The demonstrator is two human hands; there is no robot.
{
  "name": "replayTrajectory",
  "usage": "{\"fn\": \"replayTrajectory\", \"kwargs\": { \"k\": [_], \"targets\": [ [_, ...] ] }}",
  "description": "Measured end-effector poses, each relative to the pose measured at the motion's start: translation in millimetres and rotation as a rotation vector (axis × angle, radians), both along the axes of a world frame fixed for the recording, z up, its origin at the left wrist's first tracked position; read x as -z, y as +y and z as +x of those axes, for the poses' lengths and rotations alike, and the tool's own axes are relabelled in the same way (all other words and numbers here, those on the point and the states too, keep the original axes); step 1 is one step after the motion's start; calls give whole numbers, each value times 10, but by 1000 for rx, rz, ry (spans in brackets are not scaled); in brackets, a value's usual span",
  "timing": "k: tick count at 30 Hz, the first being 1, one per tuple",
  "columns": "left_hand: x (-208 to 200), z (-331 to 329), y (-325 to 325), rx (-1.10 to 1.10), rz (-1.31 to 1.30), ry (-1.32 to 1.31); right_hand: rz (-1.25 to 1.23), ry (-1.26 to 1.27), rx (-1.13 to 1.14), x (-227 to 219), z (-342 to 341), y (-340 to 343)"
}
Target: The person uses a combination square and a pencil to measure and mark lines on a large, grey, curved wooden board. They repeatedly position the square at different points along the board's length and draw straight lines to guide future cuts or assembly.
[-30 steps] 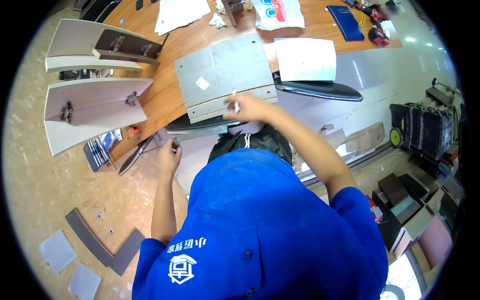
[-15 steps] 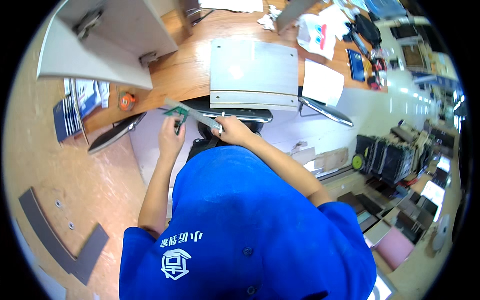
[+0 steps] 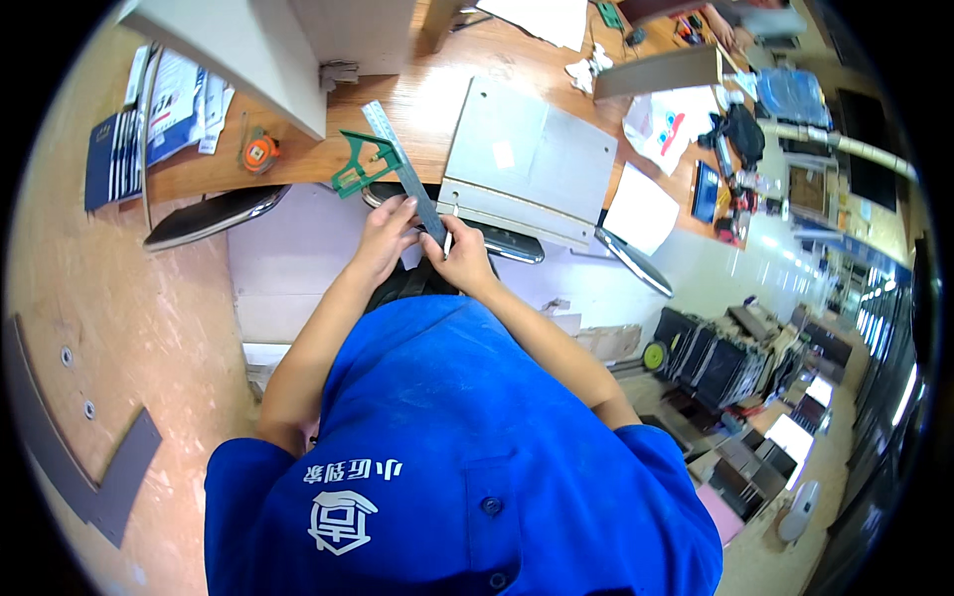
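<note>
A combination square (image 3: 408, 171) with a green head and a steel blade is held out in front of my body, its blade slanting up and to the left. My right hand (image 3: 461, 256) is closed on the near end of the blade and also has a slim white pen (image 3: 448, 238) between its fingers. My left hand (image 3: 386, 238) is closed with its fingertips at the blade's left edge, below the green head. Just beyond my right hand, a grey panel (image 3: 537, 149) with holes near its corners lies on the wooden table (image 3: 288, 159).
At the left stands a pale cabinet piece (image 3: 258, 60). An orange tape measure (image 3: 260, 152) lies near the table edge, beside dark blue booklets (image 3: 114, 164). White paper (image 3: 642, 209) and a white plastic bag (image 3: 668, 127) are right of the panel. Dark seats (image 3: 214, 217) stand along the edge.
The square's green head has left my left hand's fingers and sits farther out. My left hand has come in beside my right, down at the blade. The view has turned somewhat.
</note>
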State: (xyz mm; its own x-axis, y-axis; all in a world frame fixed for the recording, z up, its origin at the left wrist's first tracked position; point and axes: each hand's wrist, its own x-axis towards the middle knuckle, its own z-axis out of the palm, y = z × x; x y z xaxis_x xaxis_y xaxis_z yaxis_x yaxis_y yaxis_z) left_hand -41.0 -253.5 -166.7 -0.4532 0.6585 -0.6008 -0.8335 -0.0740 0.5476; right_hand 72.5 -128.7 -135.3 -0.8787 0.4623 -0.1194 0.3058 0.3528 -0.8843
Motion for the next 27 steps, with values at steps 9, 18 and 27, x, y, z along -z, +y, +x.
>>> {"fn": "replayTrajectory", "kwargs": {
  "k": [9, 18, 27],
  "targets": [
    [70, -84, 935, 219, -225, 349, -57, 74, 37, 44, 384, 555],
    [326, -138, 1339, 462, -600, 590, -118, 29, 539, 568, 1666, 1667],
    [490, 229, 926, 418, -875, 663, -33, 57, 463, 1257, 2187, 2600]
  ]
}}
